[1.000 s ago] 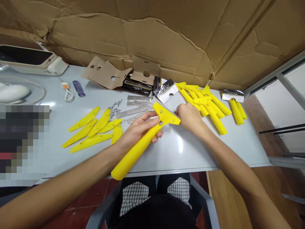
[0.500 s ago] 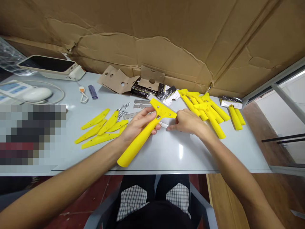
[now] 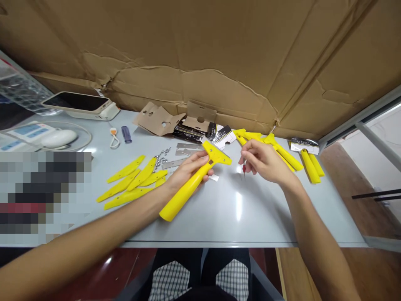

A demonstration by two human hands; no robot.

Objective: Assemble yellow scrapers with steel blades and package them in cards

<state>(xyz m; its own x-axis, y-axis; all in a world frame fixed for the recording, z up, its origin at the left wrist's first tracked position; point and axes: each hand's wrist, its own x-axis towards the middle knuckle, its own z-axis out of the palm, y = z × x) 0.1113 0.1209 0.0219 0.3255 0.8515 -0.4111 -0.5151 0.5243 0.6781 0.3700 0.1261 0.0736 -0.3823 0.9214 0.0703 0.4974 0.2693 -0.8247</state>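
My left hand (image 3: 191,166) is closed around the neck of a yellow scraper (image 3: 188,192), its long handle slanting toward me. Two screws show in the scraper's wide head. My right hand (image 3: 261,161), fingers pinched, holds a small screwdriver (image 3: 244,169) with a red part and a thin metal shaft pointing down; its upper part is hidden by the fingers. Its tip is apart from the scraper, to the right. A small white piece (image 3: 214,177) lies on the table just beyond my left fingertips.
Loose yellow head plates (image 3: 127,184) lie at left, near a heap of screws (image 3: 161,159) and flat metal blades (image 3: 184,148). Yellow scrapers (image 3: 288,154) are piled at right, with packaged handles (image 3: 310,167) beyond. Cardboard packaging (image 3: 159,119) stands at the back.
My right hand has lifted off the table beside the scraper head and moved right, now showing the screwdriver. The scraper stays in my left hand. The view has tilted up slightly.
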